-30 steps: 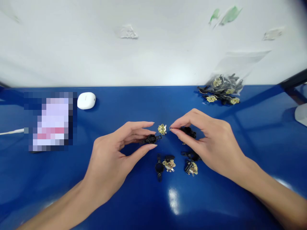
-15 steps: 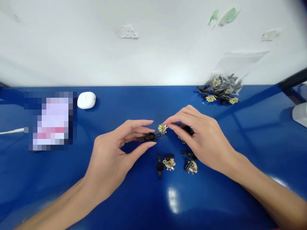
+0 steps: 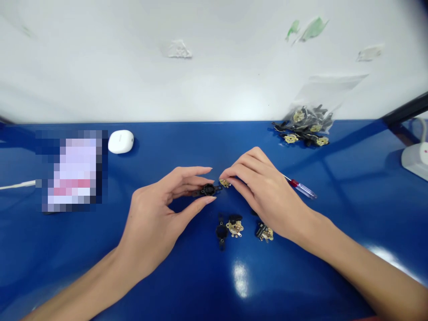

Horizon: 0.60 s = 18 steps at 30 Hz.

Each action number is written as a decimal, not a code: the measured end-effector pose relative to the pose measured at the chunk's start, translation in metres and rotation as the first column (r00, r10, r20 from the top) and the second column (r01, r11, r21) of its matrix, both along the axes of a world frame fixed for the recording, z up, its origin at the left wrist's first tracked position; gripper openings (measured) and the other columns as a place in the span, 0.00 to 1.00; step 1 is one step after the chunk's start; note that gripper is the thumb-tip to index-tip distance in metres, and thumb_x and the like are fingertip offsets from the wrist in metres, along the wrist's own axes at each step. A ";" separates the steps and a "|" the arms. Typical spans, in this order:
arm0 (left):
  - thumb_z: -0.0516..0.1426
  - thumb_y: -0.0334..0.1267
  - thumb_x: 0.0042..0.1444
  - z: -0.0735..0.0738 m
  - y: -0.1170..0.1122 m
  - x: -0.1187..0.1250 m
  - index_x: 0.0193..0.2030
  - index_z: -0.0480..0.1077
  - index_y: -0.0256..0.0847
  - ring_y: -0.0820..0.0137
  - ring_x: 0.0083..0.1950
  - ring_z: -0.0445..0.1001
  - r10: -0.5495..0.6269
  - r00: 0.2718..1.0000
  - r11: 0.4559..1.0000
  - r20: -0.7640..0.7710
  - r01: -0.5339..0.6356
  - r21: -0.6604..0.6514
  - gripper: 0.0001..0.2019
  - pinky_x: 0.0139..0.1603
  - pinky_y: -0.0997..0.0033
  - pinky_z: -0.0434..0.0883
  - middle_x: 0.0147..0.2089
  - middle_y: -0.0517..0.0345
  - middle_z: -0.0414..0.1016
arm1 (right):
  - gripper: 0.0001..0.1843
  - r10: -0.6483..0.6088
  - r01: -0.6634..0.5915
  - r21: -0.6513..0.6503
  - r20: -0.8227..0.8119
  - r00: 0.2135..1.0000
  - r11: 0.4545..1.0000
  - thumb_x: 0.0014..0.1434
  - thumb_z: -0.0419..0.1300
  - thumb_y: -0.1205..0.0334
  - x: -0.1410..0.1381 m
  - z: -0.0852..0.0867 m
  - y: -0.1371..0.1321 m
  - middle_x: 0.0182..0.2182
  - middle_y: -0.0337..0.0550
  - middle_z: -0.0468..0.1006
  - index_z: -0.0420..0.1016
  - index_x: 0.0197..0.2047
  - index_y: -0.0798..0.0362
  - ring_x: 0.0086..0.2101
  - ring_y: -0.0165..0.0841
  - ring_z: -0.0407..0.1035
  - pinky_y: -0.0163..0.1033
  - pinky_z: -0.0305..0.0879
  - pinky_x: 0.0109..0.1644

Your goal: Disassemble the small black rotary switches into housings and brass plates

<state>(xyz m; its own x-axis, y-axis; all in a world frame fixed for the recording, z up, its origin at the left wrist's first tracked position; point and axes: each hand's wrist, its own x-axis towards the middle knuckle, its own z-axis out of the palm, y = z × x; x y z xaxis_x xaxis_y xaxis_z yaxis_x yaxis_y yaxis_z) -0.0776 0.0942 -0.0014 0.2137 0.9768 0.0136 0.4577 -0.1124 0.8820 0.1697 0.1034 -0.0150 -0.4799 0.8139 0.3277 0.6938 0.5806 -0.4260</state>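
Note:
My left hand (image 3: 163,214) holds a black plastic housing (image 3: 209,190) with a round opening and side lugs, between its thumb and lower fingers. Its index finger stretches out above the part. Just right of the housing, a small brass-coloured metal disc (image 3: 224,183) is pinched between the fingertips of my right hand (image 3: 267,187). The disc is tilted and partly covered by the fingers; a small gap separates it from the housing. Below the hands lie another black housing (image 3: 221,232), a brass-and-black piece (image 3: 235,226) and a similar brass-and-black piece (image 3: 265,232).
A screwdriver (image 3: 302,188) with a clear and red handle lies beyond my right hand. At the back right, a clear plastic bag (image 3: 321,111) and several brass-and-black parts (image 3: 301,136) lie by the white wall. A white case (image 3: 121,141) and a blurred phone (image 3: 73,171) are left.
My right hand has shifted slightly left and tipped the brass disc, so less of its face shows. The screwdriver has come into view. My left hand is nearly still.

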 end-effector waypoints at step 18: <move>0.75 0.46 0.65 -0.002 -0.001 0.000 0.62 0.83 0.60 0.58 0.55 0.93 -0.007 1.000 1.000 -0.002 0.007 0.005 0.20 0.44 0.69 0.90 0.53 0.66 0.94 | 0.07 -0.168 0.163 0.159 0.020 0.986 0.974 0.78 0.64 0.68 0.030 0.023 0.003 0.44 0.47 0.88 0.83 0.53 0.49 0.46 0.46 0.73 0.54 0.73 0.52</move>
<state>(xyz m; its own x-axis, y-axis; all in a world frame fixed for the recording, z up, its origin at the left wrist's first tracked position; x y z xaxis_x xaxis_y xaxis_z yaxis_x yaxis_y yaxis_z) -0.0780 0.0936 -0.0036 0.2208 0.9752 0.0182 0.4584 -0.1203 0.8806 0.2000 0.1067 0.0082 -0.3552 0.8229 0.4435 0.7981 0.5140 -0.3144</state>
